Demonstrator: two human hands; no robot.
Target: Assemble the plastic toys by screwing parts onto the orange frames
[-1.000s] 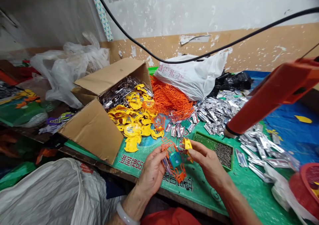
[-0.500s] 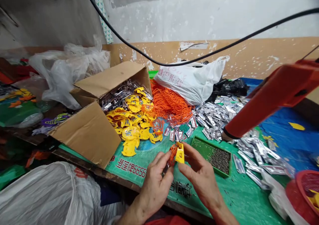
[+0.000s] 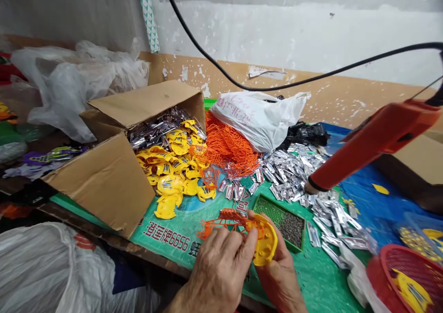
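Low in the middle of the head view, my left hand [image 3: 221, 267] and my right hand [image 3: 277, 276] are pressed together around a small toy assembly. It is a round yellow plastic shell [image 3: 265, 246] with an orange plastic frame [image 3: 224, 220] sticking out to the left. My left fingers curl over the top of the assembly, thumb against the yellow shell. My right hand cups the shell from below and behind. A small green tray of tiny dark screws [image 3: 285, 218] lies just beyond my fingers.
An open cardboard box [image 3: 104, 183] on its side spills yellow shells [image 3: 169, 174] and silvery packets. Orange frames [image 3: 228, 147], a white bag [image 3: 259, 117], silver packets [image 3: 297, 170], a hanging orange power screwdriver [image 3: 370, 142] and a red basket [image 3: 404, 276] surround the green mat.
The assembly has turned so the yellow shell's inner face shows. Both hands closed tighter on it and dropped lower in view. The camera tilted up and to the right.
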